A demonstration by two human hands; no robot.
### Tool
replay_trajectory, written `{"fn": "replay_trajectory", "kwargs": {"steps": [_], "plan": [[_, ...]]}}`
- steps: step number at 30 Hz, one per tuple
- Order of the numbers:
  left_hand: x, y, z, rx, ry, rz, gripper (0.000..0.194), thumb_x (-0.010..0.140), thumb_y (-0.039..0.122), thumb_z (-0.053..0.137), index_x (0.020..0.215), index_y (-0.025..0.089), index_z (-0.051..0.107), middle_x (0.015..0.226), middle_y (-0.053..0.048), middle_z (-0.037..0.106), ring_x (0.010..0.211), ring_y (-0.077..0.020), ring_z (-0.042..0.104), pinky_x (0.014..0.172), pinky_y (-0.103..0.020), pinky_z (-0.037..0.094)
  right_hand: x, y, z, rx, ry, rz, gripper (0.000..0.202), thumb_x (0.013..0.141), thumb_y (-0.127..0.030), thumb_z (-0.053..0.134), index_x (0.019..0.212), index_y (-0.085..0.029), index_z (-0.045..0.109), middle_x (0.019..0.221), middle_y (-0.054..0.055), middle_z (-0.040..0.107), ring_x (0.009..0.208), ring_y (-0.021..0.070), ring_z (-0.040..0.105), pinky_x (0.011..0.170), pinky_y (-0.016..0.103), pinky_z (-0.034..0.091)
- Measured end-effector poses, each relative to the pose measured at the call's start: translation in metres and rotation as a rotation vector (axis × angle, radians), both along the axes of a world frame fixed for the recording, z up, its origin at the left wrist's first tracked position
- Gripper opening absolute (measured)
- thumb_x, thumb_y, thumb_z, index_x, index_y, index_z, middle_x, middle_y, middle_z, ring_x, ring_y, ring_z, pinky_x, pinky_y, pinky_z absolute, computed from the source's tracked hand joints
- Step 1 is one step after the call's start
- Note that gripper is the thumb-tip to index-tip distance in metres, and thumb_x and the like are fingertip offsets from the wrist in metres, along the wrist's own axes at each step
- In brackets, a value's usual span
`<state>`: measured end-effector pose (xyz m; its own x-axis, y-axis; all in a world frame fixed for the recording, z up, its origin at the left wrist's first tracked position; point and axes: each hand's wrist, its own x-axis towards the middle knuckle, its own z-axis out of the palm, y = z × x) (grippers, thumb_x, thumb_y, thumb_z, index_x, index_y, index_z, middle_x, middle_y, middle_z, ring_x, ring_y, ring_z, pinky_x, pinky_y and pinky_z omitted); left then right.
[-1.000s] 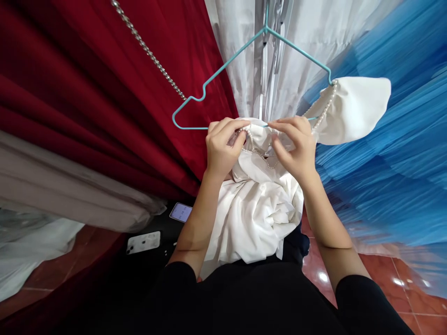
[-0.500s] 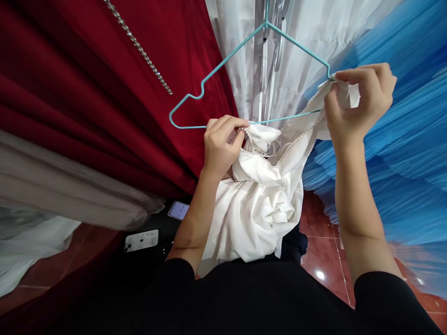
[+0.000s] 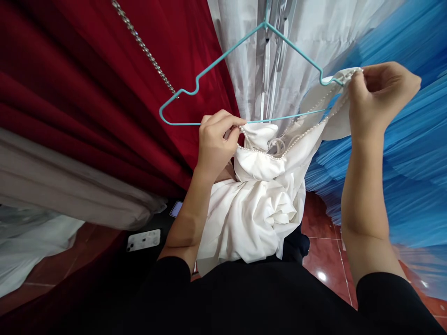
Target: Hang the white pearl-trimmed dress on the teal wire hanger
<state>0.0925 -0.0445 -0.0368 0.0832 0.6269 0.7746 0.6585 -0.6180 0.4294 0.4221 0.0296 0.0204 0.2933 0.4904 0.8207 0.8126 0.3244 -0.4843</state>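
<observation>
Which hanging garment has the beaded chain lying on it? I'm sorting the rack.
The red dress on the left; a silvery chain runs diagonally across it, unlike the blue dress.

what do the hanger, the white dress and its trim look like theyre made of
Hanger: thin wire, probably metal under a smooth teal coating, judging by its sharp bends. Dress: soft woven cloth, maybe satin, matte white with a faint sheen and loose folds. Trim: a row of small, round, glossy pearl-like beads, likely plastic.

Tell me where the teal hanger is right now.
In the head view the teal wire hanger hangs top centre, between the red fabric and blue tulle, with the white garment draped at its right end.
</observation>
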Motion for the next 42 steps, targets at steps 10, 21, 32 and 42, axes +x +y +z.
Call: {"fn": "replay_trajectory", "kwargs": {"steps": [10, 21, 32, 42], "plan": [[0.006, -0.003, -0.002, -0.017, -0.026, -0.018, 0.027, 0.09, 0.002, 0.065, 0.096, 0.024, 0.079, 0.098, 0.002, 0.079, 0.094, -0.0212, 0.072, 0.093, -0.038, 0.048, 0.043, -0.058, -0.034, -0.522, -0.195, 0.159, 0.007, 0.076, -0.014, 0.078, 0.082, -0.017, 0.08, 0.078, 0.008, 0.079, 0.069, 0.0151, 0.067, 0.068, 0.03, 0.047], [0.012, 0.003, -0.007, 0.035, -0.077, -0.058, 0.024, 0.089, 0.002, 0.066, 0.095, 0.023, 0.077, 0.096, 0.002, 0.078, 0.093, -0.0203, 0.072, 0.093, -0.037, 0.051, -0.07, -0.06, -0.039, -0.118, -0.454, 0.574, 0.018, 0.098, -0.022, 0.061, 0.107, -0.032, 0.073, 0.111, 0.002, 0.077, 0.112, 0.0266, 0.071, 0.111, 0.054, 0.051], [0.013, -0.02, -0.057, 0.325, -0.377, 0.067, 0.018, 0.103, 0.025, 0.061, 0.116, 0.028, 0.073, 0.113, -0.005, 0.067, 0.109, -0.0232, 0.068, 0.101, -0.043, 0.056, -0.09, -0.063, -0.063, -0.092, -0.283, 0.464, 0.02, 0.102, -0.03, 0.058, 0.109, -0.034, 0.076, 0.096, -0.002, 0.076, 0.092, 0.021, 0.073, 0.107, 0.049, 0.053], [-0.097, 0.024, -0.046, 0.395, -0.603, 0.368, 0.023, 0.097, 0.027, 0.066, 0.118, 0.026, 0.056, 0.118, -0.002, 0.06, 0.099, -0.0162, 0.061, 0.092, -0.041, 0.056, -0.089, -0.068, -0.06, -0.074, -0.245, 0.502, 0.018, 0.101, -0.028, 0.06, 0.106, -0.034, 0.076, 0.096, -0.002, 0.078, 0.088, 0.0214, 0.072, 0.107, 0.05, 0.052]]}}
